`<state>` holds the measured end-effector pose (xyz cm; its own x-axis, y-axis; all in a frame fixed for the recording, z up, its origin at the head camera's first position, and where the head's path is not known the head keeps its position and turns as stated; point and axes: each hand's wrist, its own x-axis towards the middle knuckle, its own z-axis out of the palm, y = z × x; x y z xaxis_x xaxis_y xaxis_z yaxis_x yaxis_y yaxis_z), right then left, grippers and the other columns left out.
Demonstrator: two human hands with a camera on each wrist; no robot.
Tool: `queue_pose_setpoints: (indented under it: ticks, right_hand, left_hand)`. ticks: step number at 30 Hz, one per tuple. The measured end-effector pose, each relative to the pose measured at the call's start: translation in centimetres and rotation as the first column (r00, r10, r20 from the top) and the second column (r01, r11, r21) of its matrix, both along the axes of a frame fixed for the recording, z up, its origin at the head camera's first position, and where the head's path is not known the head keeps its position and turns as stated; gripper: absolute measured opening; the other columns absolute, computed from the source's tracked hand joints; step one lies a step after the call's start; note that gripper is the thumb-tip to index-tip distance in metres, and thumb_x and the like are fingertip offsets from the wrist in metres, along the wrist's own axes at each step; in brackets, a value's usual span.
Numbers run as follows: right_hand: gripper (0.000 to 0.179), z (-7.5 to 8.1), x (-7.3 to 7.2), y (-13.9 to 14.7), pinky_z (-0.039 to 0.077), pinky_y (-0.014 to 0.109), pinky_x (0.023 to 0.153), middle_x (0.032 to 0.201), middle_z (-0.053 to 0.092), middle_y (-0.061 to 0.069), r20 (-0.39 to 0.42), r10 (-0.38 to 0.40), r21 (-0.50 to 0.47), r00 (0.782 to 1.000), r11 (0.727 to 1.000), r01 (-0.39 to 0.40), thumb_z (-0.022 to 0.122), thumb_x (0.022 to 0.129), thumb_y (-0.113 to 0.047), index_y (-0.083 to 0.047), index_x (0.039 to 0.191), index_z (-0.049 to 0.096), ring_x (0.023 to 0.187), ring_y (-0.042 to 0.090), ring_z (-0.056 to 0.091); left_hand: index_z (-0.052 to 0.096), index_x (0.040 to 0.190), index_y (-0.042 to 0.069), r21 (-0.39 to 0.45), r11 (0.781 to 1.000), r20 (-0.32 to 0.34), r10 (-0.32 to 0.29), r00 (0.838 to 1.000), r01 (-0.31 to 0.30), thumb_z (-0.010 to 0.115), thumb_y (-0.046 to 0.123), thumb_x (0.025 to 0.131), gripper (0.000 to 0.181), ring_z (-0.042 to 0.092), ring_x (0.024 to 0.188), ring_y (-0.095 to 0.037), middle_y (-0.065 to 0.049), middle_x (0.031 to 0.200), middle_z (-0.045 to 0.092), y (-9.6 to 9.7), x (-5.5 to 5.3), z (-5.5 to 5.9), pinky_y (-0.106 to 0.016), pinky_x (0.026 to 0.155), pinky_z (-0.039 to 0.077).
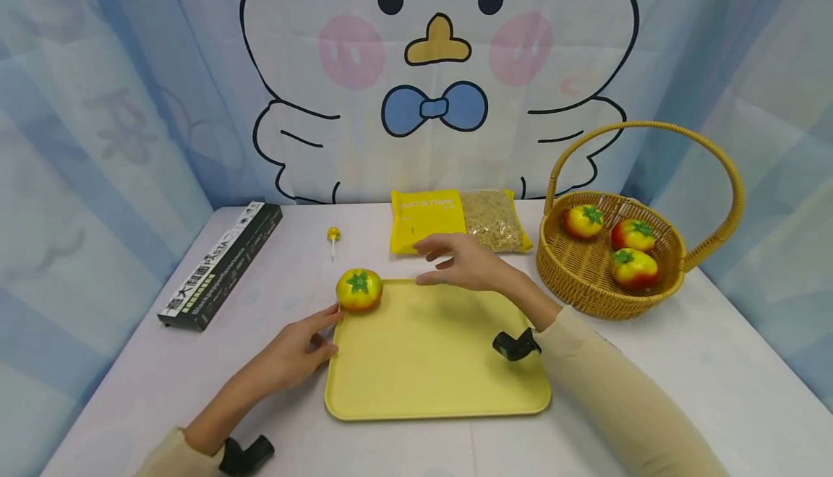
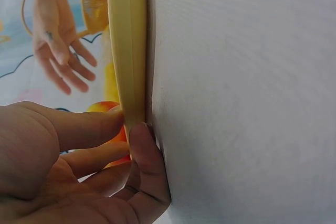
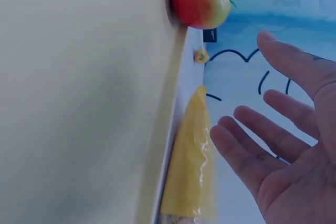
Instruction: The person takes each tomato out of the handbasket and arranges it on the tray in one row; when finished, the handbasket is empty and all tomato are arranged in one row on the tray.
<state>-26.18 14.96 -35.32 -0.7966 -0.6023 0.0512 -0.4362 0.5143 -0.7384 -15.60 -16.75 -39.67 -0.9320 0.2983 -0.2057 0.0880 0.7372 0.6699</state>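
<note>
My left hand [image 1: 296, 347] is at the left edge of a yellow tray [image 1: 442, 361]. In the left wrist view its thumb [image 2: 89, 127] meets the upper rim, while a curled finger [image 2: 147, 153] lies against the outer side. A red-and-yellow toy tomato [image 1: 359, 290] with green leaves sits in the tray's back left corner, just past my left fingertips. My right hand [image 1: 465, 264] hovers above the tray's back edge, fingers spread and nothing in them. Behind it lies a yellow pasta bag [image 1: 426, 220] with a clear section.
To the right stands a wicker basket [image 1: 566, 282] with a tall handle, holding three similar tomatoes [image 1: 634, 267]. A black pasta box [image 1: 224, 267] lies at the left, and a small lollipop [image 1: 333, 235] near the back. A printed curtain [image 1: 439, 159] hangs behind the table.
</note>
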Motion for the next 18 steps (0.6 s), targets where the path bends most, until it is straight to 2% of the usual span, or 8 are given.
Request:
queue_pose_setpoints:
  ticks: [3,10,18]
  right_hand:
    - [0.061,0.5,0.0,1.4,0.058,0.045,0.107,0.151,0.061,0.022,0.002,-0.023,-0.007,1.000,1.000,0.023,0.082,0.094,-0.021,-0.001,0.147,0.059,0.135,0.041,0.062]
    - [0.059,1.6,0.1,4.8,0.058,0.051,0.105,0.145,0.064,0.025,-0.059,-0.106,-0.007,0.993,0.994,0.105,0.085,0.091,-0.017,0.001,0.143,0.063,0.129,0.042,0.065]
    - [0.061,2.5,0.5,8.6,0.058,0.050,0.105,0.144,0.067,0.019,-0.086,-0.226,0.090,0.970,0.968,0.233,0.086,0.091,-0.029,-0.008,0.144,0.064,0.129,0.036,0.066]
  left_hand:
    - [0.050,0.157,0.004,-0.009,1.000,-0.001,0.003,1.000,-0.003,0.068,0.004,0.100,0.060,0.063,0.100,-0.015,-0.015,0.172,0.036,0.0,0.1,0.0,-0.027,0.079,0.056]
    - [0.050,0.157,0.004,-0.004,1.000,0.001,0.006,1.000,-0.006,0.069,0.004,0.100,0.060,0.063,0.100,-0.015,-0.016,0.172,0.036,0.1,0.1,0.1,-0.026,0.078,0.056]
    - [0.050,0.157,0.003,0.001,1.000,-0.004,-0.005,1.000,0.005,0.068,0.003,0.100,0.060,0.063,0.099,-0.016,-0.017,0.172,0.036,0.0,0.1,0.0,-0.026,0.079,0.056]
